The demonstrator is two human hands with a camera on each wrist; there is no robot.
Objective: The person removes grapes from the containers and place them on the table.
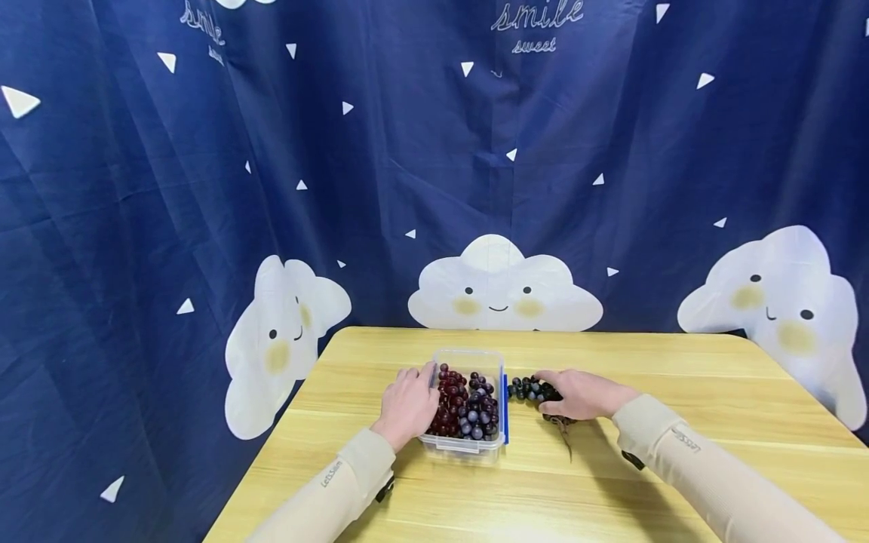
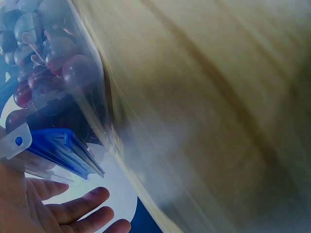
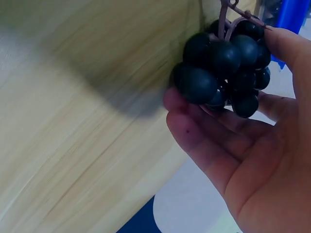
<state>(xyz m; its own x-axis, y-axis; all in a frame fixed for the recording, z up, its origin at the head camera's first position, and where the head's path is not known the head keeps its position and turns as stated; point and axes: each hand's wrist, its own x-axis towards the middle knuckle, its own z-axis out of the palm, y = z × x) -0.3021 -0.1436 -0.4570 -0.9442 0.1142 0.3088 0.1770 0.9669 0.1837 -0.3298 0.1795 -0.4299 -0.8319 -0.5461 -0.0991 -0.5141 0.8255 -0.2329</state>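
1. On the left, the left hand (image 1: 406, 403) sits at the clear container's (image 1: 470, 446) left wall, fingers loosely extended; contact is unclear.
2. Mid-desk (image 1: 720, 392), the container holds red grapes (image 1: 449, 400) left, purple grapes (image 1: 478, 411) right.
3. Just right of its blue clasp (image 1: 505, 411), the right hand (image 1: 580, 394) curls round black grapes (image 1: 526, 388).
4. Farther right, desk surface stretches toward the right edge; the far edge runs near, beyond the container.

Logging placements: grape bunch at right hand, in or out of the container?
Out. The black grape bunch is in the right hand, outside the container, beyond its blue clip.
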